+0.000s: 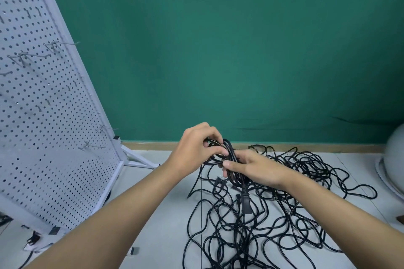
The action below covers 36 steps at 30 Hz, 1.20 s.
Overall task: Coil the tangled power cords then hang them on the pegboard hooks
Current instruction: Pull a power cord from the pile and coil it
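Head view, looking down past both forearms: the left hand has its fingers curled over the top of a small coiled bundle of black power cord, pinching the loops between thumb and fingertips. The right hand grips the same bundle just below, thumb lying across the front of the loops and the other fingers wrapped behind them. The two hands are almost touching, with the bundle upright between them and lifted off the floor. A black connector hangs straight down from the bundle, under the right hand's thumb. Beneath and beyond the right hand, the tangled cords sprawl in loose overlapping loops on the pale floor, spreading well out to that hand's outer side. Far off the left hand's outer side stands a white pegboard on a metal stand, leaning in the wide-angle picture, with bare wire hooks sticking out of it. A green wall rises behind both hands.
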Motion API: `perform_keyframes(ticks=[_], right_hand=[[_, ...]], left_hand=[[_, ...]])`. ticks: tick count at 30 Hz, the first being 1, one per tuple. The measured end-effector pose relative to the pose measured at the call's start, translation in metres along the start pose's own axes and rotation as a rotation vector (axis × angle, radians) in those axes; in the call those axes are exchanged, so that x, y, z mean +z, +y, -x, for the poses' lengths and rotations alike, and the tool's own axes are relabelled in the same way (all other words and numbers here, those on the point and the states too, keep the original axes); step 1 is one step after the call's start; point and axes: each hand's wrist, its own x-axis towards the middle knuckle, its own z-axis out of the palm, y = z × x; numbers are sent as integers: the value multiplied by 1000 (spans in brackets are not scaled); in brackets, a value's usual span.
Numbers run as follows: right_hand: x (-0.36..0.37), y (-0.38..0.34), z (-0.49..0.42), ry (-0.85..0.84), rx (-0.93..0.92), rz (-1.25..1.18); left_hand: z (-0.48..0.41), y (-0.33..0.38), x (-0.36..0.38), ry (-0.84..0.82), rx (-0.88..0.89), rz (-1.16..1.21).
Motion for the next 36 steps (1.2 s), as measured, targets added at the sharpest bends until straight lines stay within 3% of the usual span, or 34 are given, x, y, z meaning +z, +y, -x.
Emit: perform_keyframes(ticks=[4,11,15,18,23,28,36], right_hand=[[4,2,-5,11,21,40],[-7,4,-5,220,105,-125],[-9,8,-6,352,93,-13],[-3,7,-7,434,50,36],[7,4,-10,459,-18,-10],[11,4,-13,412,-40,-12],[6,5,-13,380,-111,49]], left_hand=[[0,-1,1,-11,-50,3],[4,-23,-13,32,-143,-45],[5,-20,-12,-4,-266,-64],[0,-8,-6,13,-420,76],[-5,4,8,58,-661,542],[-7,3,16,167,-661,549],[-6,11,20,89,-676,689]])
